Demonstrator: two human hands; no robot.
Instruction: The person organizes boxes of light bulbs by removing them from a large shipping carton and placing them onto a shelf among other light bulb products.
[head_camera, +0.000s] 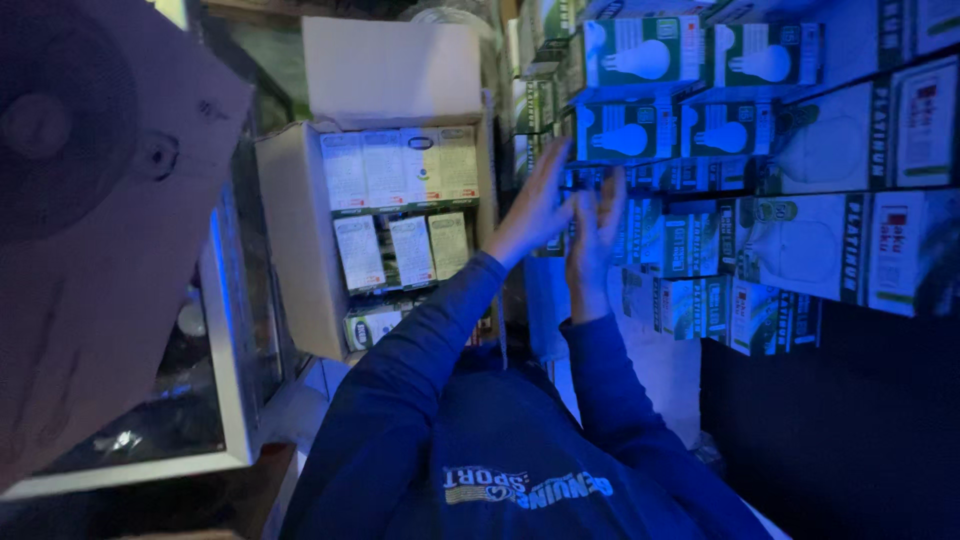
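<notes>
Dim, blue-lit stockroom. Stacked bulb boxes (640, 60), four showing white bulb pictures, sit above and right of both hands. Left hand (540, 205) and right hand (597, 225) reach up, fingers spread, touching the stack. Open carton (300, 240) sits left.

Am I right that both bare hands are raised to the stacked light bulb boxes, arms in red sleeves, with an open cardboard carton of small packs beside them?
Not quite: the sleeves are dark blue, not red, as the head view shows. The rest holds: the left hand and right hand are raised to the stacked light bulb boxes, and the open cardboard carton of small packs sits beside them.
</notes>
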